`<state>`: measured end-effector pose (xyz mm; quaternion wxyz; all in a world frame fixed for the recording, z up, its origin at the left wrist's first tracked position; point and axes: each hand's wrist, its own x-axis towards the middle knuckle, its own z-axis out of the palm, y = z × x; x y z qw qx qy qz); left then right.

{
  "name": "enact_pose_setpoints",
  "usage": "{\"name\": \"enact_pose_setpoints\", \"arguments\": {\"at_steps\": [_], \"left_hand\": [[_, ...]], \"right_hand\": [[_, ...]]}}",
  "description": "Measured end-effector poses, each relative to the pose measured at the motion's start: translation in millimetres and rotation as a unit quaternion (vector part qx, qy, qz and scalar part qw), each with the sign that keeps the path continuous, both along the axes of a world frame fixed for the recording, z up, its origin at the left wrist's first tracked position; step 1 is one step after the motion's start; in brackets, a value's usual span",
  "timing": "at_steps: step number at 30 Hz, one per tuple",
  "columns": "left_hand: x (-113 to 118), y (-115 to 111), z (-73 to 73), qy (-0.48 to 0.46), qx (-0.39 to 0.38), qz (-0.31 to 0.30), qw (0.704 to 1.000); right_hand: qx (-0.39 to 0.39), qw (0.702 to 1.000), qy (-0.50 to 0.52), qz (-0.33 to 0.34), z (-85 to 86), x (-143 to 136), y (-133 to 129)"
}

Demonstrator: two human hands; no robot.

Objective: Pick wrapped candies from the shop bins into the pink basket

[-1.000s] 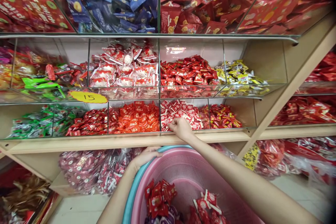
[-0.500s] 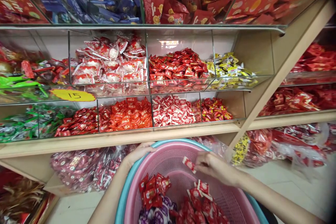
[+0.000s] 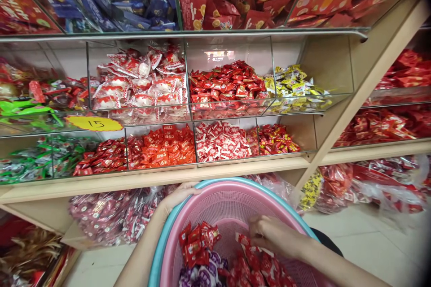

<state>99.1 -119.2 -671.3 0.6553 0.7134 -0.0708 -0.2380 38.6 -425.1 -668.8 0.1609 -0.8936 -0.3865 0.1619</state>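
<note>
A pink mesh plastic basket [image 3: 215,197] sits inside a teal one [image 3: 242,181], both in front of the shelves. My left hand [image 3: 182,195] is closed over their rim at the left. Inside the pink basket, my right hand [image 3: 272,235] is low with curled fingers, closed on a red-and-white wrapped candy [image 3: 241,238] whose end sticks out. Part of its fingertips is hidden. Beneath it lies a heap of red wrapped candies [image 3: 249,269]. Another red cluster [image 3: 198,242] rests at the left, above purple-and-white wrapped candies [image 3: 205,273].
Glass-fronted shelves hold candies sorted in compartments, including red-and-white ones [image 3: 222,141] and orange-red ones [image 3: 168,145]. A yellow tag [image 3: 94,123] reads 15. The wooden shelf edge [image 3: 151,175] runs just beyond the baskets. Bagged candies [image 3: 101,217] stand below, above a tiled floor [image 3: 363,233].
My right hand has moved down and slightly right, deeper into the pink basket, bringing the candy to the red heap. The left hand stays on the rim.
</note>
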Motion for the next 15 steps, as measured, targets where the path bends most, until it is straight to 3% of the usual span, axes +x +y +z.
{"name": "enact_pose_setpoints", "arguments": {"at_steps": [15], "left_hand": [[0,0,-0.5,0.007,0.001,0.003,1.0]], "right_hand": [[-0.104,0.992,0.027,-0.059,-7.7,-2,-8]]}}
